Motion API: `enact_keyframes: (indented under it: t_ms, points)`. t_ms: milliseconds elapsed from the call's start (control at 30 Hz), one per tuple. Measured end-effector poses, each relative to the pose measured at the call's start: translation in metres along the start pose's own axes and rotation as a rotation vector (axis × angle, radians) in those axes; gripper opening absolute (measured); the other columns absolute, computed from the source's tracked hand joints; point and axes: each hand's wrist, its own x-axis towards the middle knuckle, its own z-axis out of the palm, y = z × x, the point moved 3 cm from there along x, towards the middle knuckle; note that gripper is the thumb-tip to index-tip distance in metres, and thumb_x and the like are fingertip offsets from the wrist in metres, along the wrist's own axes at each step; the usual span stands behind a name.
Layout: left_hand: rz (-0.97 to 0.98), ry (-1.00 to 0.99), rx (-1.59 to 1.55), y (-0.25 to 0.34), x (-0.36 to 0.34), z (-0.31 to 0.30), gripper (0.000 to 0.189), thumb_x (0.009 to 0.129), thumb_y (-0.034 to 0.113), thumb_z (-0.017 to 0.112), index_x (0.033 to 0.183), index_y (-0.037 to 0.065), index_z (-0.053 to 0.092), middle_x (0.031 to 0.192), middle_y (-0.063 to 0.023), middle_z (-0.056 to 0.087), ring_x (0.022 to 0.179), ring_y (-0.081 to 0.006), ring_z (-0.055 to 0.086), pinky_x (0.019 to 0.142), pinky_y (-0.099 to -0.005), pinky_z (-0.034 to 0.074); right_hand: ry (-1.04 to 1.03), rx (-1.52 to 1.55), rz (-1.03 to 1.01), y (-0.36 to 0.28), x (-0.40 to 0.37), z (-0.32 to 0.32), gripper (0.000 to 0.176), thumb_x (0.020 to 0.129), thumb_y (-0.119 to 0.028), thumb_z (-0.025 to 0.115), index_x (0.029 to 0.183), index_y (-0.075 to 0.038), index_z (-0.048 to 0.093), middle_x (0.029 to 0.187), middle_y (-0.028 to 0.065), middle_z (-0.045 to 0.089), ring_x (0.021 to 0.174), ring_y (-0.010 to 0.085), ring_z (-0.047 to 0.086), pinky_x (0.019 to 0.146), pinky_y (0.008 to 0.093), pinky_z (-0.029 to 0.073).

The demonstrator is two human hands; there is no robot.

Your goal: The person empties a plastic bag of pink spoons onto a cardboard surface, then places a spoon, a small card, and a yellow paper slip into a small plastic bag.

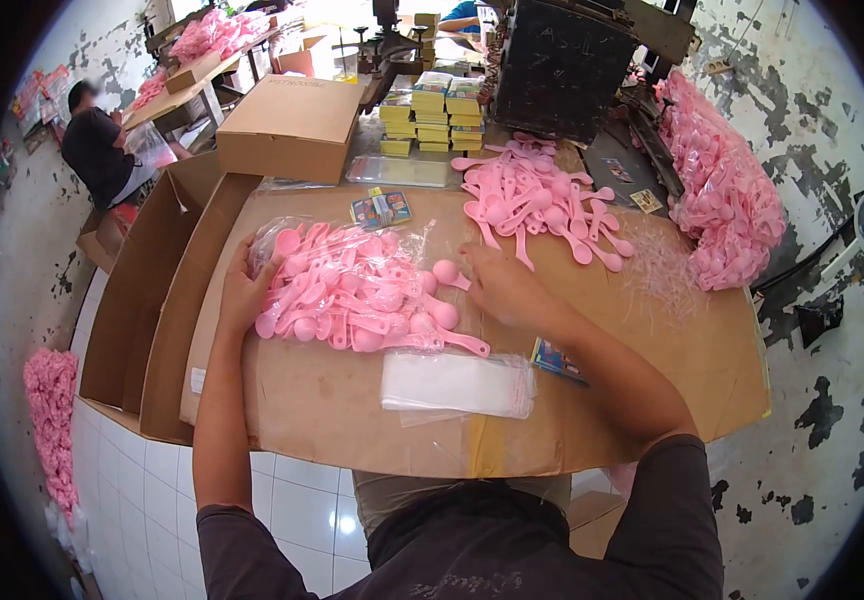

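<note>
On the cardboard-covered table lies a clear plastic bag heaped with pink spoons. My left hand is at the bag's left edge, its fingers closed round the plastic. To the right of the heap, my right hand is bent over, next to a pink spoon; its fingertips are too small to make out. A stack of clear plastic sleeves lies in front of the heap. Blue cards lie partly under my right forearm. A banded bundle of cards sits behind the bag.
Loose pink spoons are piled at the back right, beside plastic scraps. Behind stand stacked card bundles, a closed box and a black machine. An open carton is at the left. A person sits farther back.
</note>
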Motion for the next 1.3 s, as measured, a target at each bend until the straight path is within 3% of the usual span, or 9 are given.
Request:
enact_keyframes:
  t_ms: [200, 300, 400, 500, 800, 1000, 1067, 1167, 1300]
  points:
    - [-0.009, 0.008, 0.010, 0.003, 0.000, 0.001, 0.057, 0.097, 0.021, 0.074, 0.143, -0.003, 0.051, 0.132, -0.0162, 0.064, 0.122, -0.0203, 0.062, 0.105, -0.0330, 0.048, -0.065, 0.103, 0.105, 0.001, -0.002, -0.012, 0.025, 0.100, -0.018, 0.056, 0.114, 0.000, 0.066, 0.118, 0.0236, 0.059, 0.109, 0.0408, 0.060, 0.092, 0.0449, 0.050]
    - [-0.026, 0.003, -0.008, 0.004, 0.000, 0.003, 0.057, 0.096, 0.021, 0.074, 0.143, -0.002, 0.051, 0.132, -0.0162, 0.065, 0.121, -0.0205, 0.063, 0.104, -0.0331, 0.049, -0.111, 0.014, -0.192, 0.007, 0.001, 0.017, 0.034, 0.097, -0.023, 0.058, 0.115, 0.005, 0.065, 0.115, 0.0277, 0.058, 0.104, 0.0420, 0.063, 0.091, 0.0471, 0.051]
    - [-0.014, 0.008, 0.008, 0.003, 0.001, 0.000, 0.056, 0.097, 0.021, 0.074, 0.143, -0.002, 0.051, 0.132, -0.0160, 0.065, 0.121, -0.0206, 0.063, 0.104, -0.0331, 0.049, -0.225, 0.027, 0.148, -0.040, -0.017, 0.001, 0.041, 0.093, -0.034, 0.066, 0.110, 0.004, 0.067, 0.113, 0.0244, 0.060, 0.111, 0.0387, 0.061, 0.093, 0.0449, 0.050]
    - [-0.034, 0.014, 0.009, 0.006, -0.001, 0.001, 0.054, 0.097, 0.021, 0.073, 0.142, -0.002, 0.052, 0.131, -0.0156, 0.065, 0.121, -0.0205, 0.063, 0.104, -0.0330, 0.049, -0.152, 0.031, 0.019, -0.027, -0.012, 0.012, 0.047, 0.088, -0.038, 0.070, 0.109, 0.003, 0.068, 0.112, 0.0231, 0.061, 0.109, 0.0388, 0.062, 0.093, 0.0448, 0.051]
    - [0.002, 0.013, 0.024, 0.000, 0.001, -0.001, 0.057, 0.096, 0.025, 0.075, 0.141, -0.002, 0.053, 0.131, -0.0155, 0.066, 0.120, -0.0205, 0.063, 0.103, -0.0329, 0.049, -0.204, 0.009, -0.034, 0.000, 0.004, -0.019, 0.032, 0.091, -0.020, 0.068, 0.115, 0.002, 0.063, 0.107, 0.0220, 0.067, 0.102, 0.0365, 0.065, 0.085, 0.0444, 0.053]
    - [0.003, 0.016, 0.047, 0.000, 0.001, -0.001, 0.057, 0.096, 0.024, 0.074, 0.141, -0.003, 0.053, 0.130, -0.0161, 0.066, 0.119, -0.0207, 0.063, 0.103, -0.0331, 0.049, 0.499, -0.476, -0.096, 0.048, 0.024, -0.082, 0.039, 0.089, -0.016, 0.069, 0.127, -0.005, 0.063, 0.113, 0.0177, 0.068, 0.102, 0.0339, 0.067, 0.086, 0.0429, 0.053]
    - [0.018, 0.018, 0.048, -0.004, 0.002, -0.002, 0.057, 0.096, 0.024, 0.074, 0.141, -0.003, 0.053, 0.130, -0.0163, 0.066, 0.119, -0.0207, 0.063, 0.103, -0.0330, 0.049, 0.410, -0.405, -0.130, 0.023, 0.022, -0.077, 0.044, 0.089, -0.015, 0.069, 0.131, -0.004, 0.060, 0.123, 0.0183, 0.064, 0.109, 0.0344, 0.064, 0.092, 0.0417, 0.052]
    - [-0.012, 0.028, 0.055, 0.001, 0.000, -0.001, 0.056, 0.096, 0.023, 0.074, 0.141, -0.003, 0.052, 0.129, -0.0165, 0.066, 0.118, -0.0207, 0.064, 0.102, -0.0331, 0.049, -0.162, 0.011, -0.324, -0.006, 0.006, -0.022, 0.046, 0.092, -0.010, 0.067, 0.135, -0.002, 0.055, 0.139, 0.0187, 0.055, 0.119, 0.0354, 0.058, 0.100, 0.0411, 0.049]
    - [-0.005, 0.011, 0.033, -0.003, 0.001, -0.001, 0.056, 0.096, 0.023, 0.074, 0.141, -0.003, 0.052, 0.129, -0.0162, 0.066, 0.118, -0.0202, 0.063, 0.102, -0.0327, 0.049, -0.097, -0.118, -0.524, -0.019, 0.005, 0.018, 0.040, 0.092, -0.010, 0.068, 0.130, -0.003, 0.059, 0.131, 0.0180, 0.056, 0.120, 0.0356, 0.057, 0.103, 0.0428, 0.048]
